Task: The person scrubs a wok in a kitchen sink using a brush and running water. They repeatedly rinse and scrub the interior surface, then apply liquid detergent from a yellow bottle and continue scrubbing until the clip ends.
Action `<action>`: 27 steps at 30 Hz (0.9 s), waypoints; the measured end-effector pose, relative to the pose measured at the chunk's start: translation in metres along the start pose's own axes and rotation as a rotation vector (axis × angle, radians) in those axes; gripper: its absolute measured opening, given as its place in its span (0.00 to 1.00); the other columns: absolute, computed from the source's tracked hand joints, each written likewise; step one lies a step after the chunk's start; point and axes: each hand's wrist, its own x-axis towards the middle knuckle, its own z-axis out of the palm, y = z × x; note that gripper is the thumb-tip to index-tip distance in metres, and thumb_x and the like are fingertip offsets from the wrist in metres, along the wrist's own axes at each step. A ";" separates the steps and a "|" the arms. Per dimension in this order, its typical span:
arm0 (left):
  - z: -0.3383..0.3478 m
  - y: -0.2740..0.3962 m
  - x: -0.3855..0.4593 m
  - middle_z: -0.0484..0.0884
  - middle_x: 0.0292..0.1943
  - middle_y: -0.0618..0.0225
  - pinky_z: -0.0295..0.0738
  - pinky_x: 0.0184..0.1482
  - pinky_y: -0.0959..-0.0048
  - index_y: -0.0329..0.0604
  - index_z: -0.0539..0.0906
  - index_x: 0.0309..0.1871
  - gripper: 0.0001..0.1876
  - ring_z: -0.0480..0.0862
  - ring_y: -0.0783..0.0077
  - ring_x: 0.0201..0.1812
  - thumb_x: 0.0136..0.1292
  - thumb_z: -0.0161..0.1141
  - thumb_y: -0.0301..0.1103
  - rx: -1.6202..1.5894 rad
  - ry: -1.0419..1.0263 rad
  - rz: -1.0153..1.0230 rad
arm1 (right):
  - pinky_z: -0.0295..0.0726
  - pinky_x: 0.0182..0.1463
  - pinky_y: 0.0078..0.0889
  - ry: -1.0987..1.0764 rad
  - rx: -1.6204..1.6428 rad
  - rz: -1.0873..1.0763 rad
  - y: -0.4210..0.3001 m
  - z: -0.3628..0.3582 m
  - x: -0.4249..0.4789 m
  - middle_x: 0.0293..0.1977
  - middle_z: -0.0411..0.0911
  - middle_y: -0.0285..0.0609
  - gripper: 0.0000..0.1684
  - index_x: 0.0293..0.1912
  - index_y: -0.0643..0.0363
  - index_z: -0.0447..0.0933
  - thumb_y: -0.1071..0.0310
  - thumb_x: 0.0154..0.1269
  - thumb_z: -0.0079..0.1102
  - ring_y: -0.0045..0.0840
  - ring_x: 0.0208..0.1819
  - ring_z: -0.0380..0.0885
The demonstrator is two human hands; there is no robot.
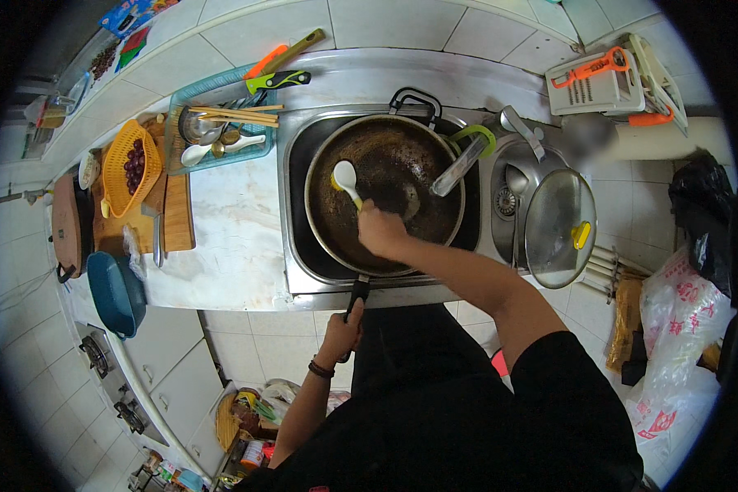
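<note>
A large dark wok (pixel 375 227) lies over the left basin of the steel sink, its inside brown and wet-looking. My left hand (pixel 343 332) is closed around its black handle (pixel 360 289), below the sink's front edge. Inside the wok, my right hand (pixel 382 230) grips a white-headed dish brush (pixel 345 176) by its yellowish handle; the brush head rests against the left part of the wok's inner surface, with yellow showing at its edge. The faucet (pixel 461 166), with a clear spout and a green band, reaches over the wok's right side. Whether water runs is unclear.
Right of the wok, a glass lid (pixel 559 227) with a yellow knob leans over the small basin beside a ladle (pixel 516 184). Leftward stand a blue utensil basket (pixel 221 161), a yellow colander (pixel 114 178) of grapes, a cutting board (pixel 181 215) with a cleaver, and a blue basin (pixel 114 295) overhanging the counter edge.
</note>
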 end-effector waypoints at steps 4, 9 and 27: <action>-0.004 -0.005 0.003 0.69 0.08 0.67 0.64 0.13 0.75 0.39 0.70 0.12 0.33 0.71 0.74 0.10 0.62 0.50 0.60 0.024 0.011 -0.013 | 0.77 0.29 0.49 -0.238 -0.106 -0.077 0.020 0.012 -0.047 0.26 0.77 0.58 0.16 0.44 0.71 0.66 0.68 0.60 0.49 0.48 0.28 0.79; -0.003 -0.007 0.004 0.70 0.08 0.67 0.65 0.14 0.74 0.37 0.71 0.12 0.35 0.71 0.74 0.10 0.62 0.50 0.61 0.058 -0.001 -0.007 | 0.78 0.27 0.44 -0.080 -0.072 -0.043 0.006 0.002 0.006 0.27 0.78 0.57 0.21 0.49 0.72 0.65 0.66 0.62 0.49 0.43 0.26 0.80; -0.005 -0.006 0.002 0.70 0.09 0.68 0.64 0.13 0.75 0.38 0.71 0.12 0.35 0.71 0.75 0.10 0.62 0.49 0.62 0.048 0.003 -0.004 | 0.76 0.26 0.49 -0.271 -0.149 -0.099 0.032 0.006 -0.049 0.23 0.77 0.56 0.15 0.43 0.69 0.66 0.67 0.61 0.49 0.46 0.25 0.79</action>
